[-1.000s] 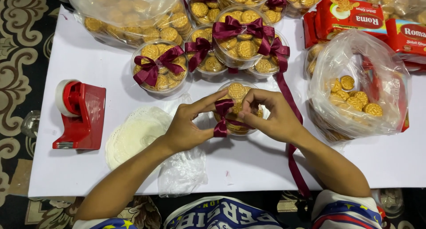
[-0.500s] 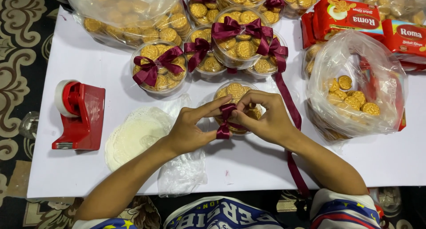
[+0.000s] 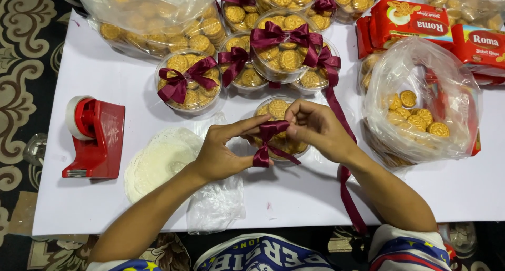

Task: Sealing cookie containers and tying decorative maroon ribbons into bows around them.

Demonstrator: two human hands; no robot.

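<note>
1. White table (image 3: 94, 208) sits on a dark patterned carpet (image 3: 21, 66), seen from above.
2. Left hand (image 3: 223, 150) near the table's middle, thumb and forefinger pinched shut on a loop of the maroon ribbon (image 3: 271, 139).
3. Right hand (image 3: 315, 126) just beside it, fingers closed on the same ribbon's upper loop, half-tied bow between both hands.
4. Ribbon lies over a clear round tub of biscuits (image 3: 279, 110), which stands on the table under the hands, mostly hidden by them.
5. Long ribbon tail (image 3: 344, 192) runs from under the right wrist down past the near edge.
6. Finished tubs with maroon bows (image 3: 189, 84) cluster toward the far edge, several touching, one stacked on top.
7. Red tape dispenser (image 3: 94, 139) stands near the left edge, well apart from the hands.
8. Stack of white paper doilies (image 3: 155, 163) lies just left of the left forearm; crumpled clear plastic (image 3: 218, 202) near the near edge.
9. Open plastic bag of biscuits (image 3: 421, 113) toward the right edge; red biscuit packets (image 3: 405, 21) at the far right corner.
10. Big clear bag of biscuits (image 3: 152, 18) at the far left corner.
</note>
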